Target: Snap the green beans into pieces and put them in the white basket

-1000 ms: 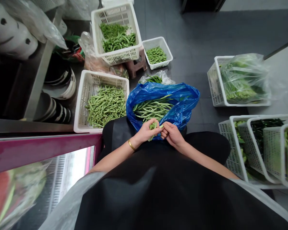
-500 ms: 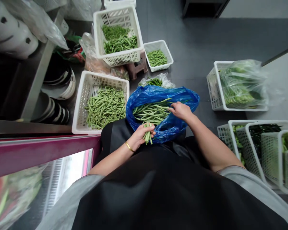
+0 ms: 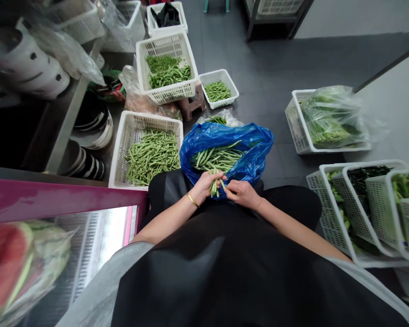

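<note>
Here, two hands (image 3: 203, 186) (image 3: 243, 194), one blue bag (image 3: 255, 156)

Left grip (image 3: 207, 185) curled, right grip (image 3: 241, 193) pinched just beside; forearms (image 3: 167, 219) converging inward.

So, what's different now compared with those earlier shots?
The right hand, which reached over the green beans in the blue plastic bag a moment ago, has come back toward the body, its fingers close beside the bunch of beans. The left hand still holds that bunch; the bag and the white bean crate stay put.
</note>
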`<action>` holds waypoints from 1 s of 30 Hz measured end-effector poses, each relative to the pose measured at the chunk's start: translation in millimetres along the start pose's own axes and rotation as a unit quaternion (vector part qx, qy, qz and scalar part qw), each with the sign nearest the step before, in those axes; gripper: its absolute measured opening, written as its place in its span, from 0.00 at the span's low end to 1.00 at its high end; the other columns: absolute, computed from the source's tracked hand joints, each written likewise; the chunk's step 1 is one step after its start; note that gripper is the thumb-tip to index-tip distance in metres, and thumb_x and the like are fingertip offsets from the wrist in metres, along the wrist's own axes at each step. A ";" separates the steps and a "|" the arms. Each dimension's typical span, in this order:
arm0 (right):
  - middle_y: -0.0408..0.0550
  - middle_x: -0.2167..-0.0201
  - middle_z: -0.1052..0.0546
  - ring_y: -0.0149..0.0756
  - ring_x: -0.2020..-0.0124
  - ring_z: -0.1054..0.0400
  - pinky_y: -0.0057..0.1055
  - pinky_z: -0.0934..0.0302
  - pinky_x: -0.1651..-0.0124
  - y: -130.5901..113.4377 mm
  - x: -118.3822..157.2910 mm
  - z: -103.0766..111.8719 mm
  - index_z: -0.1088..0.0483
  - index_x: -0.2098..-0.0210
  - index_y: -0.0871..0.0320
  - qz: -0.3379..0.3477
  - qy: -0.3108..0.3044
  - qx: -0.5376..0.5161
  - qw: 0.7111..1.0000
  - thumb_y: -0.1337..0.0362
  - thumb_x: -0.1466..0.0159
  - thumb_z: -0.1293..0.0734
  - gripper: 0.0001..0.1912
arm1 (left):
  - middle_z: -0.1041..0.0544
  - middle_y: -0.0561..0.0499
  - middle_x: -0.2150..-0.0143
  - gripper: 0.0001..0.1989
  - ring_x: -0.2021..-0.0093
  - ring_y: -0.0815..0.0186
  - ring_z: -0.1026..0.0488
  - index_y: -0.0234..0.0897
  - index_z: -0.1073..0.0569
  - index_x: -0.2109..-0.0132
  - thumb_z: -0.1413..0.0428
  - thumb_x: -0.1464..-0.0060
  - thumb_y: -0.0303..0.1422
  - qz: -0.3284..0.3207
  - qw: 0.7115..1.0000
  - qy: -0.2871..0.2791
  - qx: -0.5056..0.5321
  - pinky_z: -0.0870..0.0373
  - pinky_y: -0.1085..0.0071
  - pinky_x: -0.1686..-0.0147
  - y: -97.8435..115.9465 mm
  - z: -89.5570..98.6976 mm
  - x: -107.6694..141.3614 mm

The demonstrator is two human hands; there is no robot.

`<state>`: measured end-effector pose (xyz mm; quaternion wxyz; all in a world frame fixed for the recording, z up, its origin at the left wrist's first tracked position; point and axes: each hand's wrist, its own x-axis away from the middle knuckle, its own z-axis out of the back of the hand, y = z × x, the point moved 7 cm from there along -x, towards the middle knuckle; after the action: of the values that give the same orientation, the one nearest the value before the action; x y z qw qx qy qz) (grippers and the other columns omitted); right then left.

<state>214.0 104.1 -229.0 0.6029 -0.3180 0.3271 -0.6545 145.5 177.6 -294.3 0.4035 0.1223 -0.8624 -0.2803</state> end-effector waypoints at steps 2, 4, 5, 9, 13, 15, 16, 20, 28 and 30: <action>0.45 0.82 0.29 0.30 0.79 0.35 0.28 0.41 0.75 2.8 1.9 -3.2 0.33 0.79 0.58 -0.064 -0.021 -0.175 0.982 0.53 0.40 0.41 0.18 | 0.26 0.52 0.77 0.15 0.86 0.78 0.39 0.30 0.31 0.66 0.36 0.63 0.28 -0.029 0.999 -0.036 -0.022 0.42 0.80 0.86 6.4 -3.9 2.4; 0.45 0.82 0.27 0.32 0.79 0.32 0.27 0.40 0.77 5.3 3.8 -10.1 0.30 0.75 0.60 -0.116 -0.101 -0.304 0.940 0.51 0.43 0.37 0.18 | 0.26 0.52 0.77 0.18 0.86 0.78 0.39 0.30 0.31 0.64 0.35 0.64 0.29 -0.055 0.995 -0.074 -0.043 0.44 0.80 0.86 15.5 -4.8 6.9; 0.45 0.80 0.26 0.32 0.79 0.31 0.26 0.40 0.78 8.2 5.0 -12.7 0.29 0.72 0.61 -0.141 -0.143 -0.334 0.921 0.51 0.45 0.35 0.17 | 0.26 0.53 0.77 0.18 0.86 0.78 0.39 0.30 0.31 0.64 0.35 0.64 0.30 -0.065 0.993 -0.089 -0.051 0.44 0.80 0.86 20.4 -4.1 9.3; 0.46 0.76 0.23 0.29 0.81 0.31 0.22 0.42 0.82 48.3 -1.9 -3.1 0.30 0.61 0.60 -0.281 -0.117 -0.330 0.894 0.53 0.48 0.29 0.20 | 0.28 0.55 0.78 0.19 0.87 0.79 0.42 0.31 0.30 0.63 0.36 0.64 0.33 -0.112 0.986 -0.112 -0.056 0.48 0.79 0.86 45.7 -1.5 15.3; 0.45 0.76 0.24 0.29 0.80 0.29 0.21 0.40 0.81 65.7 -35.0 9.2 0.32 0.56 0.59 -0.301 -0.030 -0.340 0.890 0.53 0.42 0.34 0.19 | 0.29 0.54 0.79 0.18 0.87 0.79 0.42 0.30 0.29 0.63 0.36 0.64 0.32 -0.141 0.973 -0.152 -0.103 0.49 0.78 0.86 85.0 -28.0 21.4; 0.44 0.77 0.24 0.31 0.77 0.28 0.23 0.37 0.79 57.4 -54.9 12.0 0.32 0.55 0.58 -0.268 -0.024 -0.381 0.885 0.52 0.40 0.36 0.19 | 0.29 0.54 0.79 0.17 0.86 0.79 0.42 0.30 0.28 0.62 0.37 0.62 0.31 -0.153 0.962 -0.187 -0.127 0.48 0.78 0.85 108.1 -48.7 27.3; 0.44 0.77 0.24 0.32 0.76 0.28 0.23 0.37 0.78 52.2 -63.3 14.1 0.32 0.55 0.58 -0.250 -0.019 -0.405 0.879 0.50 0.39 0.37 0.20 | 0.29 0.53 0.78 0.17 0.86 0.79 0.42 0.30 0.28 0.61 0.37 0.62 0.31 -0.157 0.960 -0.192 -0.128 0.48 0.78 0.84 117.8 -55.6 29.5; 0.45 0.77 0.25 0.30 0.78 0.29 0.23 0.37 0.78 48.6 -76.6 17.6 0.31 0.59 0.60 -0.237 -0.003 -0.448 0.862 0.48 0.39 0.39 0.22 | 0.28 0.53 0.78 0.19 0.86 0.79 0.42 0.30 0.27 0.57 0.38 0.61 0.29 -0.116 0.970 -0.179 -0.117 0.50 0.79 0.84 111.3 -51.8 25.2; 0.40 0.84 0.30 0.25 0.87 0.37 0.20 0.46 0.86 91.3 -47.3 10.2 0.30 0.73 0.61 -0.322 0.025 -0.265 0.908 0.58 0.43 0.32 0.11 | 0.28 0.52 0.79 0.17 0.88 0.79 0.46 0.29 0.27 0.60 0.41 0.62 0.30 0.051 0.989 -0.107 -0.094 0.52 0.79 0.87 -10.5 17.4 11.9; 0.39 0.89 0.34 0.24 0.90 0.42 0.22 0.49 0.87 84.2 -46.2 0.4 0.30 0.76 0.61 -0.315 -0.008 -0.230 0.921 0.55 0.42 0.35 0.15 | 0.28 0.52 0.80 0.16 0.88 0.77 0.42 0.29 0.28 0.60 0.42 0.60 0.28 0.043 0.978 -0.094 -0.184 0.49 0.79 0.87 -13.3 17.3 16.2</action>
<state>266.5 145.2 -298.1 0.2781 -0.5397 0.3469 -0.7149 121.6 166.4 -300.8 0.3481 -0.0182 -0.8346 -0.4266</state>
